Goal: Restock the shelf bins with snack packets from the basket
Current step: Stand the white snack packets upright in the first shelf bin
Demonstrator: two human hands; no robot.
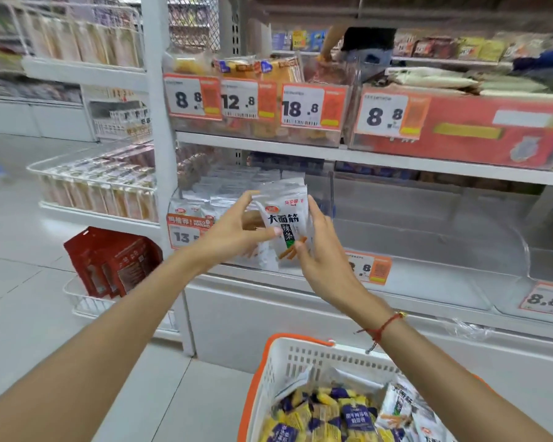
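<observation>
A white snack packet (286,223) with black characters is held upright in front of the lower shelf. My left hand (237,232) pinches its left edge, thumb across the front. My right hand (320,250) grips its right side from behind. Just beyond it, a clear shelf bin (198,199) holds several of the same white packets, behind a 13.5 price tag. Below my arms, the white basket (300,355) with an orange rim holds yellow-and-blue packets (326,416) and more white packets (399,406).
To the right of the filled bin is a clear curved-front bin (428,237) with 8.8 tags. The upper shelf (300,148) carries bins of orange and red packs. Red bags (112,260) stand in a wire rack at left. A person's arm reaches behind the top shelf.
</observation>
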